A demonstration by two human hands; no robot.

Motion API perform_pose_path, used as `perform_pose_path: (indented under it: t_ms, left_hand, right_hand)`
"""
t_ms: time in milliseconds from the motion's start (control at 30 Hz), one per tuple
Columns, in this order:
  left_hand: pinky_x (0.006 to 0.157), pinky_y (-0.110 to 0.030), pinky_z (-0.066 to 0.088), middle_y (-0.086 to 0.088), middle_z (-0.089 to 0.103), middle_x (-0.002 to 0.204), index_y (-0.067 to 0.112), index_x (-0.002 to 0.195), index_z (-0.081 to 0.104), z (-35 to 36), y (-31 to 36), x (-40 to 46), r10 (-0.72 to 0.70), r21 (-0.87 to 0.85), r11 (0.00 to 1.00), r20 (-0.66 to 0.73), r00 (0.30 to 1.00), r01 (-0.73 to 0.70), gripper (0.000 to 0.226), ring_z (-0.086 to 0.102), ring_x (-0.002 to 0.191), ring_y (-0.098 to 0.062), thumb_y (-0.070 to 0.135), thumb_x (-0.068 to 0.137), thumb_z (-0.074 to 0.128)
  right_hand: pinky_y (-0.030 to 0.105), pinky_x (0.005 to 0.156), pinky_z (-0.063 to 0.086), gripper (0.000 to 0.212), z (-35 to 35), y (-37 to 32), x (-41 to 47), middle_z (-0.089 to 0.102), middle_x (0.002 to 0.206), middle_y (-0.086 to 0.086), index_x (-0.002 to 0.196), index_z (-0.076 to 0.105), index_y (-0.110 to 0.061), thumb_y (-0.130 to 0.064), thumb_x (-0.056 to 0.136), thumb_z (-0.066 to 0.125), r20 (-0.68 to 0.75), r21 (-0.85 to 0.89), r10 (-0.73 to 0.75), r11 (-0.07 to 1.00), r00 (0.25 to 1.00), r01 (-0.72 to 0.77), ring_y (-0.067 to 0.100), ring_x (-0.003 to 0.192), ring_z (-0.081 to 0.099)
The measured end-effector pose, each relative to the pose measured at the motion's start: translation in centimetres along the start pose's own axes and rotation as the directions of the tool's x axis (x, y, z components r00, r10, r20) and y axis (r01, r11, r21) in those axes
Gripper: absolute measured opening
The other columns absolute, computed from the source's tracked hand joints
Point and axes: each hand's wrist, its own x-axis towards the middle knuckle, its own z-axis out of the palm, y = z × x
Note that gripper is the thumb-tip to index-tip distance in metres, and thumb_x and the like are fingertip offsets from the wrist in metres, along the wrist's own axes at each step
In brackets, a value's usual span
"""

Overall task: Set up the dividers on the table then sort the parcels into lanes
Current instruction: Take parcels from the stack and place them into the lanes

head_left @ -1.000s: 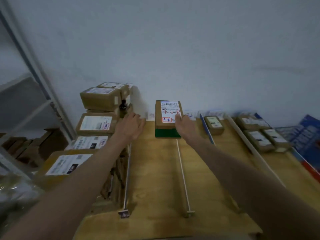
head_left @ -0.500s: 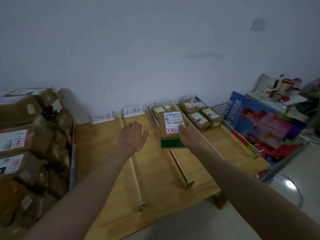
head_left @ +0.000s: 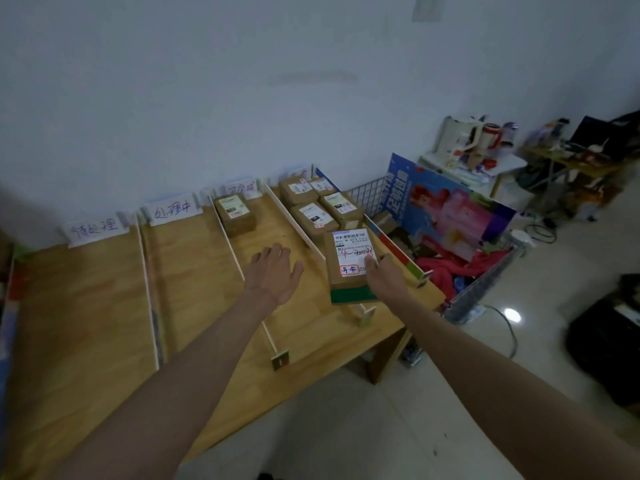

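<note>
Parcel (head_left: 349, 263) carried rightward in right hand (head_left: 382, 277), now over rightmost lane.

Dim, bluish, soft picture; a small glare spot on the glossy pale floor tiles (head_left: 512, 315) at three o'clock; edges bow.

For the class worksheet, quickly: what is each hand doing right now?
Left hand: open, empty, fingers spread above the table.
Right hand: closed on the labelled cardboard parcel.
</note>
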Motion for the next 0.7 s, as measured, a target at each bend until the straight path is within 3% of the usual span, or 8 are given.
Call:
perform_pose_path:
  t_ms: [100, 333, 533, 700]
  left_hand:
    - [0.106, -0.039, 0.034, -0.007, 0.046, 0.142, 0.012, 0.140, 0.046, 1.4, 2.5, 2.1, 0.032, 0.005, 0.999, 0.018, 0.999, -0.032, 0.053, 0.045, 0.127, -0.026, 0.045, 0.103, 0.027]
    - [0.103, -0.038, 0.037, -0.008, 0.050, 0.137, 0.012, 0.137, 0.047, 5.3, 4.4, 9.2, 0.018, -0.001, 1.000, 0.015, 1.000, -0.018, 0.051, 0.049, 0.123, -0.025, 0.043, 0.101, 0.030]
    - [0.099, -0.038, 0.039, -0.007, 0.054, 0.129, 0.011, 0.129, 0.053, 8.4, 3.4, 16.8, -0.062, -0.050, 0.997, 0.013, 0.998, 0.063, 0.045, 0.053, 0.116, -0.025, 0.040, 0.100, 0.034]
    - [0.101, -0.038, 0.039, -0.008, 0.053, 0.131, 0.011, 0.130, 0.052, 10.9, 1.6, 21.5, -0.121, -0.060, 0.991, 0.047, 0.992, 0.123, 0.044, 0.052, 0.118, -0.025, 0.039, 0.101, 0.035]
  right_hand:
    - [0.027, 0.064, 0.044, 0.042, -1.5, 2.3, 2.3, 0.056, 0.117, 0.013, 0.130, 0.040, -0.002, -0.035, 0.105, 0.034, 0.018, 0.013, 0.022, 1.000, 1.000, -0.022, 0.022, 0.096, 0.055]
    - [0.020, 0.051, 0.037, 0.040, -1.8, 4.4, 10.3, 0.055, 0.112, 0.009, 0.131, 0.037, -0.003, -0.033, 0.105, 0.037, 0.026, 0.019, 0.019, 1.000, 0.999, -0.019, 0.022, 0.091, 0.056]
    - [0.027, 0.059, 0.048, 0.036, 0.3, 4.2, 19.3, 0.060, 0.111, 0.009, 0.128, 0.038, -0.007, -0.033, 0.103, 0.043, 0.088, 0.026, 0.053, 0.998, 0.995, -0.056, 0.020, 0.087, 0.060]
    - [0.041, 0.080, 0.059, 0.034, 3.2, 4.1, 25.4, 0.063, 0.112, 0.008, 0.125, 0.040, -0.013, -0.037, 0.101, 0.046, 0.165, 0.016, 0.079, 0.996, 0.983, -0.083, 0.023, 0.095, 0.066]
